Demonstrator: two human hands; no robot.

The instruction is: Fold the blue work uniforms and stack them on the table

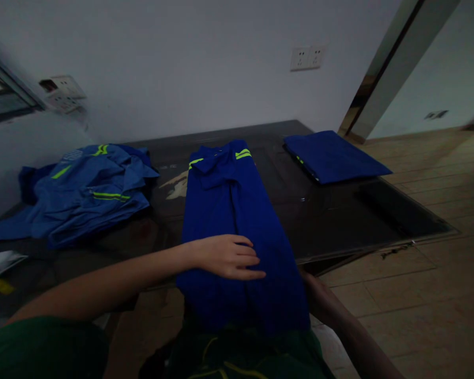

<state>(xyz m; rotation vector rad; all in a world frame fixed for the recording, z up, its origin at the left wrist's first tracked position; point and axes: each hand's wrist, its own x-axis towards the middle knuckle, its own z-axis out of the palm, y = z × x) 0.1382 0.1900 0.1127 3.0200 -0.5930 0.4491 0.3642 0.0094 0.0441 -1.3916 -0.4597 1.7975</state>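
Head camera view: the left hand (231,258) lies palm down across the blue garment (211,216), released, its fingers loosely spread and gripping nothing that shows. The right hand (314,292) is at the garment's right edge, lower down; its fingers are hidden there, so I cannot tell whether they grasp the cloth.

The garment stretches straight ahead of the person, its long axis running from the body toward the wall (201,68). Its collar end, with yellow-green bands, rests on the dark table (319,210), while the near end extends past the table's front edge toward the person. The left hand is over the near half, well apart from the collar; the right is at the side.

To the left is a crumpled heap of blue clothes (90,195) with yellow-green strips; to the right, a neatly folded blue garment (335,158).

Pale lettering (71,157) on the heap is too blurred to read, as are faint characters (168,167) on the tabletop. No brand is legible.
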